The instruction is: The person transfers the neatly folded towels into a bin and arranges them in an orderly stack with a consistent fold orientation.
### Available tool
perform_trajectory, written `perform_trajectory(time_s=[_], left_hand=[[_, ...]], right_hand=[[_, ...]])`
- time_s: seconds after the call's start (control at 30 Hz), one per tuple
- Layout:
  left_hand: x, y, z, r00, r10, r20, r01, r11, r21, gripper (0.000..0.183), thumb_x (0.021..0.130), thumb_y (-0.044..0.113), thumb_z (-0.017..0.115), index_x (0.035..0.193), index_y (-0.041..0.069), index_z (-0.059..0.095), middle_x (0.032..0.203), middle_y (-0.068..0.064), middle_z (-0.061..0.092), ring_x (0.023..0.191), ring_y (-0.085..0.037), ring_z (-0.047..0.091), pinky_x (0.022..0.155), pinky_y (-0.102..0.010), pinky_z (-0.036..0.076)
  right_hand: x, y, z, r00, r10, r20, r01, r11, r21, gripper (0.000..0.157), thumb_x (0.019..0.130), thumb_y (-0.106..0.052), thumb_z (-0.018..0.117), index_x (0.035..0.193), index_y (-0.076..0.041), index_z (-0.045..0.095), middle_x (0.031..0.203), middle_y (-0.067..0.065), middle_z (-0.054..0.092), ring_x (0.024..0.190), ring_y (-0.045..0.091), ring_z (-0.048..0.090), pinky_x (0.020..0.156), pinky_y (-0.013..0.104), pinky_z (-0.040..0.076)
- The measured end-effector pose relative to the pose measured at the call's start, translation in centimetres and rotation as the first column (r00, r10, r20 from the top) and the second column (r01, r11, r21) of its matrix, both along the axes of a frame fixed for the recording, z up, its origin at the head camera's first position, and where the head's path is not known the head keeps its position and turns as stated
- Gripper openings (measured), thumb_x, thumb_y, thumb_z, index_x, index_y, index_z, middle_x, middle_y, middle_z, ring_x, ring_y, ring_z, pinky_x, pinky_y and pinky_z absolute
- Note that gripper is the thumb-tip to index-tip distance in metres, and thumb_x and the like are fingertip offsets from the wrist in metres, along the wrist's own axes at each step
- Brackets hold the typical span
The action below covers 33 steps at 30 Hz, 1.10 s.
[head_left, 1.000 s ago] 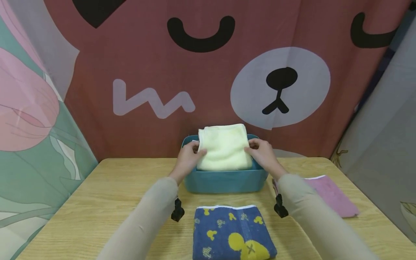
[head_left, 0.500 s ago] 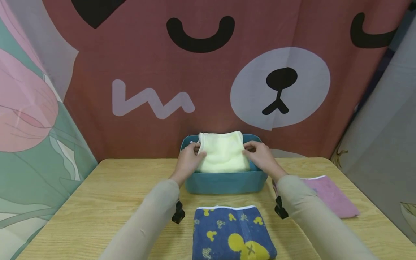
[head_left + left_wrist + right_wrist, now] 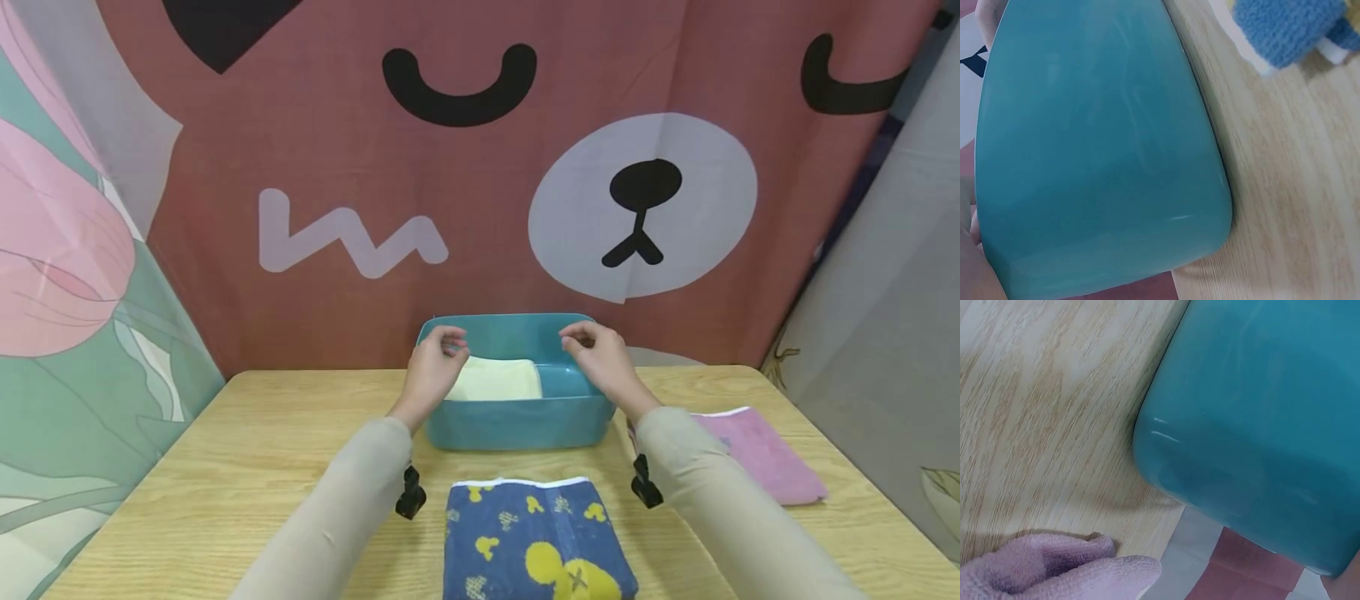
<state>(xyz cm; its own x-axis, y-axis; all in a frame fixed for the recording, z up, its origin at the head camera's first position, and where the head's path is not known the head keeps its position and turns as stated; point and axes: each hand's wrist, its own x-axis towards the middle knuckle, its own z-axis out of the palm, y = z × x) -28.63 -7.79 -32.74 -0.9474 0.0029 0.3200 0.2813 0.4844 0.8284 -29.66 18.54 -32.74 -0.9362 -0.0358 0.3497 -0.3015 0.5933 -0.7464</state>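
Observation:
A folded pale yellow towel [image 3: 498, 380] lies in the left part of a teal plastic bin [image 3: 517, 425] at the back of the table. My left hand [image 3: 435, 367] is over the bin's left end, fingers loosely bent and nothing in them. Over the right end is my right hand [image 3: 603, 358], also holding nothing, its thumb near the fingertips. Both wrist views are filled mostly by the bin's outer wall; only a bit of the left hand [image 3: 975, 269] and of the right hand [image 3: 1344, 581] shows at the edges.
A folded blue towel [image 3: 525, 542] with yellow figures lies on the wooden table [image 3: 300, 467] in front of the bin. To the right, a folded pink towel [image 3: 768, 458] is partly behind the right sleeve. A printed bear curtain [image 3: 337, 150] hangs right behind the table.
The yellow towel has gone down from between both hands and now lies low in the bin. Both hands have let go and stay above the bin's ends.

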Motion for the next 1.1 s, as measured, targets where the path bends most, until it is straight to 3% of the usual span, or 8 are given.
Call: perform_trajectory(time_s=[0.27,0.47,0.7,1.1], left_hand=[[0.2,-0.2,0.3,0.995,-0.03,-0.093,0.037,0.996,0.077,0.02,0.098,0.014,0.063,0.118,0.013,0.066,0.109,-0.001,0.066,0.098,-0.018,0.059,0.082,-0.038,0.051],[1.2,-0.2,1.1,0.99,-0.036,-0.136,0.053,0.991,0.125,0.019,0.097,0.013,0.065,0.116,0.014,0.068,0.107,-0.001,0.067,0.096,-0.018,0.06,0.08,-0.037,0.05],[2.9,-0.3,2.0,0.984,-0.035,-0.176,0.07,0.978,0.196,0.02,0.096,0.013,0.067,0.115,0.012,0.07,0.105,-0.003,0.069,0.094,-0.021,0.061,0.08,-0.037,0.05],[7.1,-0.9,2.6,0.992,-0.069,-0.108,0.09,0.974,0.207,0.019,0.095,0.016,0.068,0.113,0.014,0.071,0.105,-0.001,0.068,0.093,-0.02,0.059,0.082,-0.038,0.046]], right_hand=[[0.2,-0.1,0.1,0.997,-0.04,-0.069,0.032,0.993,-0.115,0.021,0.102,-0.022,0.057,0.115,-0.009,0.068,0.099,0.01,0.068,0.092,0.023,0.059,0.076,0.037,0.045],[1.0,0.0,0.9,0.995,-0.05,-0.083,0.035,0.984,-0.173,0.022,0.103,-0.023,0.055,0.115,-0.009,0.067,0.1,0.011,0.068,0.097,0.028,0.06,0.075,0.034,0.045],[2.8,-0.1,2.4,0.997,-0.022,-0.079,0.002,0.969,-0.247,0.028,0.103,-0.028,0.055,0.116,-0.006,0.066,0.102,0.015,0.069,0.093,0.019,0.06,0.083,0.033,0.049],[7.0,-1.4,2.8,0.994,0.098,-0.056,-0.109,0.964,-0.244,0.032,0.102,-0.031,0.057,0.117,-0.004,0.066,0.101,0.012,0.07,0.09,0.017,0.062,0.084,0.03,0.052]])
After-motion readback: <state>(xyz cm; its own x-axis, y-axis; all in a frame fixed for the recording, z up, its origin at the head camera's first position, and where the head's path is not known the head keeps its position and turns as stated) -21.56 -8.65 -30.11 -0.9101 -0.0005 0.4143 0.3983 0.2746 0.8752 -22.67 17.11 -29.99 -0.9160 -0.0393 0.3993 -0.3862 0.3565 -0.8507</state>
